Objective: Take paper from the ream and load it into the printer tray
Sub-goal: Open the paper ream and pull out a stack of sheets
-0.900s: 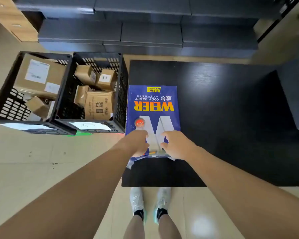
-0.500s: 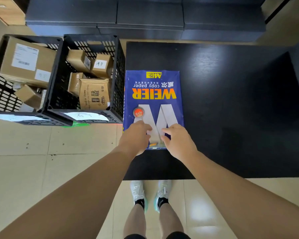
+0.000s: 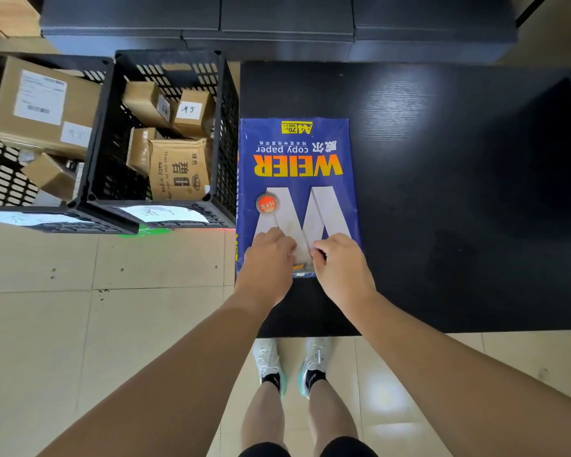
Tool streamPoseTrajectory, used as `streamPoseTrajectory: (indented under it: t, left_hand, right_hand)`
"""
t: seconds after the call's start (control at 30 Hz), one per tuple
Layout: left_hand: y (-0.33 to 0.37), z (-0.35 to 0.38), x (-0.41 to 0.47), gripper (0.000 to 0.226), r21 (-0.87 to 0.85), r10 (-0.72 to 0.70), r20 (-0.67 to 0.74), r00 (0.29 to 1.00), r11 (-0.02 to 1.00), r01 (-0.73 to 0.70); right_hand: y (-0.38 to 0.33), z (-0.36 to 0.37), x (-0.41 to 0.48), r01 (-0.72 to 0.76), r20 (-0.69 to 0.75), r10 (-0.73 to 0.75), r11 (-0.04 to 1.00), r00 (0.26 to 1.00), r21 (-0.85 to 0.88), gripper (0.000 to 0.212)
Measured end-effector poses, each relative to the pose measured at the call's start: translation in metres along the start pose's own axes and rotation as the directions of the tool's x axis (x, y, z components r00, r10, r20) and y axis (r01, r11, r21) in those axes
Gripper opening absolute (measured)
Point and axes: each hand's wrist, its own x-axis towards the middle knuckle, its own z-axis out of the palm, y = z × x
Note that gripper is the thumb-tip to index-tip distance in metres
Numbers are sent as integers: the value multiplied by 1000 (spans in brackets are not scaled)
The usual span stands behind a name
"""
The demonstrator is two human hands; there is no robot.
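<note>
Your left hand (image 3: pixel 268 258) and right hand (image 3: pixel 338 262) pinch wrapper at near end of ream (image 3: pixel 297 179). Ream on surface (image 3: pixel 459 159), unopened. No paper out; printer unseen.

ream (image 3: pixel 297 179) flat on the desk (image 3: pixel 442 192), along its left edge, printed top turned away from the person. left hand (image 3: pixel 266 265) and right hand (image 3: pixel 342 268) side by side on the ream's near end, fingers curled at the wrapper. left of the ream, off the desk, near crate (image 3: pixel 165 133) just beside it, far crate (image 3: pixel 23 140) further left and touching the first, boxes (image 3: pixel 178 166) inside both. behind the ream, beyond the desk's far edge, a row of cabinets (image 3: pixel 277 24). nearer than the ream, past the desk's near edge, shoes (image 3: pixel 290 364) on the floor (image 3: pixel 112 308).
</note>
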Motion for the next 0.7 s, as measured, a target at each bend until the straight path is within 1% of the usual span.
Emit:
streamPoseTrajectory:
  t: [0.1, 0.3, 0.53, 0.7]
  left_hand:
    - [1, 1, 1, 22, -14, -33, 29, 999, 999, 34]
    - [2, 3, 3, 25, -26, -68, 40, 997, 997, 69]
    - [1, 5, 6, 32, -102, -87, 20, 996, 991, 88]
    - [2, 5, 5, 33, -160, -122, 7, 993, 980, 122]
  right_hand:
    - [-2, 1, -1, -24, -2, 24, 1000, 1000, 11, 22]
    - [-7, 5, -1, -81, 14, 80, 994, 997, 67, 20]
    - [-7, 9, 0, -63, 52, 60, 996, 997, 62, 13]
    - [-14, 5, -2, -103, 6, 103, 989, 995, 104, 14]
